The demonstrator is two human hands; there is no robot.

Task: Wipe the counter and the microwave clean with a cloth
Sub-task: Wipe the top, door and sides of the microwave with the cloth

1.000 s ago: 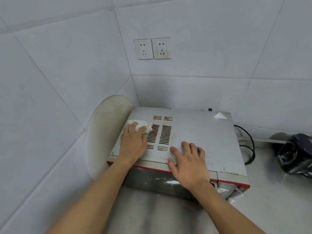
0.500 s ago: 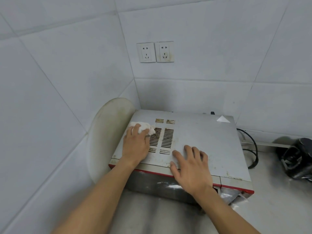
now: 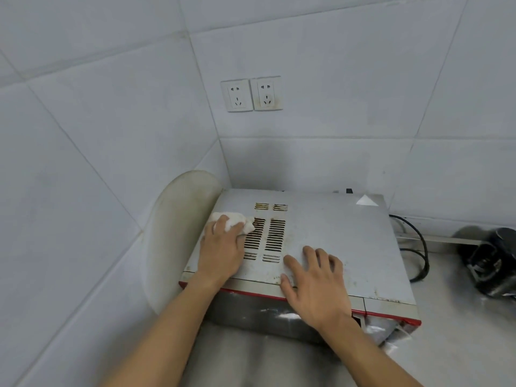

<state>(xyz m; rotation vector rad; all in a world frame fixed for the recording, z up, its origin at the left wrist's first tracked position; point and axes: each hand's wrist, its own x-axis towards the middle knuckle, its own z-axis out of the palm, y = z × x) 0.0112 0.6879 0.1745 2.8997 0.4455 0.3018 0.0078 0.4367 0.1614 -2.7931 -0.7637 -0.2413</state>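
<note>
Two hands show in my remote feed, both on top of the microwave (image 3: 349,241), which sits on the steel tabletop (image 3: 460,339) in the corner of the tiled walls.

Left grip (image 3: 222,252): fingers curled over a bunched white cloth (image 3: 233,220), grasping it and pressing it onto the left rear part of the top panel. The cloth lies just left of the vent slots (image 3: 275,236), and one corner of it overlaps the first column of slots.

Right grip (image 3: 315,286): released, palm down, fingers spread flat on the panel near the front edge, just right of the slots. It touches only the metal.

The panel shows brownish specks and rust-coloured staining round the slots (the two short rows at the back look rusty too). Red trim runs along the front top edge.

A pale oval board (image 3: 178,233) leans between the microwave's left side and the wall. Two wall sockets (image 3: 251,94) sit side by side above. A black cord (image 3: 420,247) loops behind the right side. A black appliance (image 3: 491,263) lies on the tabletop further right, well apart from both hands.
</note>
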